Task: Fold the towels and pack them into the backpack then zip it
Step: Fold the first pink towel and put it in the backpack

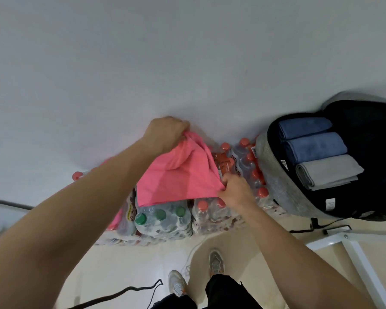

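A pink towel (pixel 176 177) lies spread and rumpled over shrink-wrapped packs of bottles. My left hand (pixel 165 132) grips its far corner near the wall. My right hand (pixel 234 190) pinches its near right corner. At the right, a grey and black backpack (pixel 274 175) lies open on the bottle packs. Inside it sit two folded blue towels (pixel 312 146) and a folded grey towel (pixel 328 172), side by side.
Packs of water bottles (pixel 165 221) with red and green caps stand against a white wall (pixel 187 63). A white metal frame (pixel 357 250) stands at the lower right. Black cords (pixel 120 293) trail on the beige floor by my shoes.
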Action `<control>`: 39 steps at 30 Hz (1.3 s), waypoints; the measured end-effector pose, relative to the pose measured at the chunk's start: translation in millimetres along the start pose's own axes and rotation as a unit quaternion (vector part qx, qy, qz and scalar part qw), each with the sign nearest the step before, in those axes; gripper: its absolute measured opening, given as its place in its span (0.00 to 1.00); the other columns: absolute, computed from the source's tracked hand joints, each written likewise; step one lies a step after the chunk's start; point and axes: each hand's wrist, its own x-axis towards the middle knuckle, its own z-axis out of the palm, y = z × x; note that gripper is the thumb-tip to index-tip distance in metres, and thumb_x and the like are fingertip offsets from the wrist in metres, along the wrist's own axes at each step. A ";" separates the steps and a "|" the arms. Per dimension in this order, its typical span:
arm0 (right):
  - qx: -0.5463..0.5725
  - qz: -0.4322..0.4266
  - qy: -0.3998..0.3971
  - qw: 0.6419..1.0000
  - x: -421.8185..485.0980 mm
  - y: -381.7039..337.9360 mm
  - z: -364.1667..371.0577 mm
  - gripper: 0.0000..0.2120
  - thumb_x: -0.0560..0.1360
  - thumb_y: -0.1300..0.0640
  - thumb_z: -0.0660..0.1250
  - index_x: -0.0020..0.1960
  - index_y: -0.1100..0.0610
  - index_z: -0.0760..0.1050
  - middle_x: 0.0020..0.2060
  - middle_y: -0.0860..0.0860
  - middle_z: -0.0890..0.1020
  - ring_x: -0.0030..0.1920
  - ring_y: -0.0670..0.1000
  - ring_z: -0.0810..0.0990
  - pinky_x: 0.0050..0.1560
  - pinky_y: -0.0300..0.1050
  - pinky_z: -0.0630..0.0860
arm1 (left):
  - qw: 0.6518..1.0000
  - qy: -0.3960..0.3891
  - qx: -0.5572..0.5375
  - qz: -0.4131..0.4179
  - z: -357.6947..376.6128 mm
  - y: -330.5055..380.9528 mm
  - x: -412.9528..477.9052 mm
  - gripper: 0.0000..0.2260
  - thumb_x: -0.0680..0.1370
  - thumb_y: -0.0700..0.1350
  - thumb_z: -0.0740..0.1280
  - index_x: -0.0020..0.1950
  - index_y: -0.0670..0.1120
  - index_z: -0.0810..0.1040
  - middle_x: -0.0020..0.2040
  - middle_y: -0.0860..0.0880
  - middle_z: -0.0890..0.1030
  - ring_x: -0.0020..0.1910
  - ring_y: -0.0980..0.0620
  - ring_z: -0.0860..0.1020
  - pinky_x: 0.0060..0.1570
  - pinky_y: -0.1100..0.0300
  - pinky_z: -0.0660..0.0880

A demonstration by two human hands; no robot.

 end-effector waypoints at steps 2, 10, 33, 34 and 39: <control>-0.057 0.006 -0.015 0.998 -6.5 3.7 -9.8 0.07 0.73 0.58 0.73 0.47 0.51 0.76 0.39 0.47 0.81 0.38 0.50 0.80 0.41 0.45 0.77 | 1.000 0.006 0.009 -0.021 -18.2 -12.7 -8.8 0.06 0.77 0.45 0.63 0.51 0.52 0.77 0.50 0.50 0.81 0.51 0.45 0.79 0.41 0.53 0.75; -0.138 -0.016 0.002 0.990 -16.4 -23.8 -43.7 0.10 0.73 0.62 0.62 0.49 0.48 0.75 0.46 0.49 0.82 0.46 0.55 0.82 0.44 0.48 0.79 | 0.997 0.063 -0.003 -0.045 -73.9 -32.9 -29.7 0.06 0.77 0.46 0.64 0.52 0.53 0.78 0.51 0.53 0.81 0.52 0.48 0.79 0.42 0.55 0.73; -0.067 0.010 -0.048 0.997 -3.5 14.4 -29.3 0.16 0.69 0.45 0.68 0.53 0.51 0.73 0.48 0.50 0.80 0.49 0.55 0.81 0.50 0.50 0.79 | 0.980 0.032 -0.167 -0.104 4.4 48.8 18.4 0.08 0.73 0.52 0.70 0.50 0.53 0.77 0.49 0.50 0.83 0.49 0.43 0.80 0.45 0.53 0.74; -0.048 -0.010 -0.015 0.999 2.5 14.2 -32.8 0.14 0.71 0.47 0.67 0.53 0.52 0.73 0.49 0.51 0.79 0.50 0.55 0.80 0.49 0.50 0.79 | 0.976 0.022 -0.191 -0.102 8.6 52.7 18.9 0.09 0.72 0.51 0.72 0.50 0.52 0.77 0.48 0.50 0.83 0.49 0.44 0.80 0.47 0.52 0.75; 0.022 -0.141 0.091 0.986 41.2 -2.7 -55.7 0.19 0.75 0.50 0.67 0.64 0.53 0.74 0.56 0.55 0.76 0.56 0.59 0.76 0.56 0.54 0.76 | 0.938 0.019 -0.328 -0.111 23.7 66.0 13.7 0.12 0.70 0.40 0.71 0.52 0.48 0.80 0.45 0.50 0.84 0.44 0.49 0.81 0.47 0.56 0.77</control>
